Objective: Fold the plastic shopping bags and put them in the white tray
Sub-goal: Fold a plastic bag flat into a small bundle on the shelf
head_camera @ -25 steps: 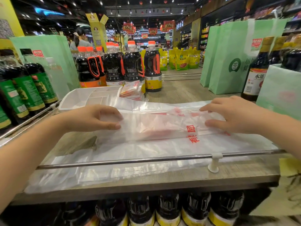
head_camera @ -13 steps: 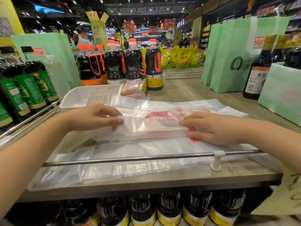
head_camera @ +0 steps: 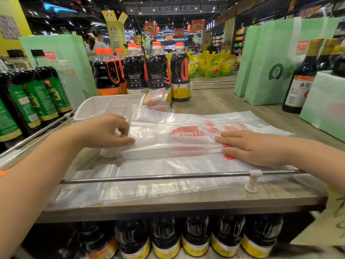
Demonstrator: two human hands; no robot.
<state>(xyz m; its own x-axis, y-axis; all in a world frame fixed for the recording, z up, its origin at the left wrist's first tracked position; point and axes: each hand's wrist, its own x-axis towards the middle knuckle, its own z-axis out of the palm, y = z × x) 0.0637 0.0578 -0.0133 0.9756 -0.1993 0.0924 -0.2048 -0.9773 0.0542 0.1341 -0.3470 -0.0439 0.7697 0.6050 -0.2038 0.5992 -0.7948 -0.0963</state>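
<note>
A clear plastic shopping bag [head_camera: 173, 146] with red print lies folded into a long strip on the wooden shelf top, on top of other flat bags [head_camera: 149, 186]. My left hand [head_camera: 104, 130] pinches the strip's left end with curled fingers. My right hand [head_camera: 250, 147] presses flat on the strip's right part, fingers straight. The white tray [head_camera: 89, 107] with dividers stands behind my left hand. A small stack of folded bags [head_camera: 155, 99] leans at the tray's right end.
Dark sauce bottles [head_camera: 158, 71] stand behind the tray and on the left [head_camera: 46, 86]. Green tote bags [head_camera: 270, 68] and a bottle [head_camera: 300, 85] stand on the right. A metal rail [head_camera: 168, 176] runs along the shelf's front edge.
My right hand slid left along the strip, then back a little to the right. My left hand's fingers curled and took hold of the strip's left end.
</note>
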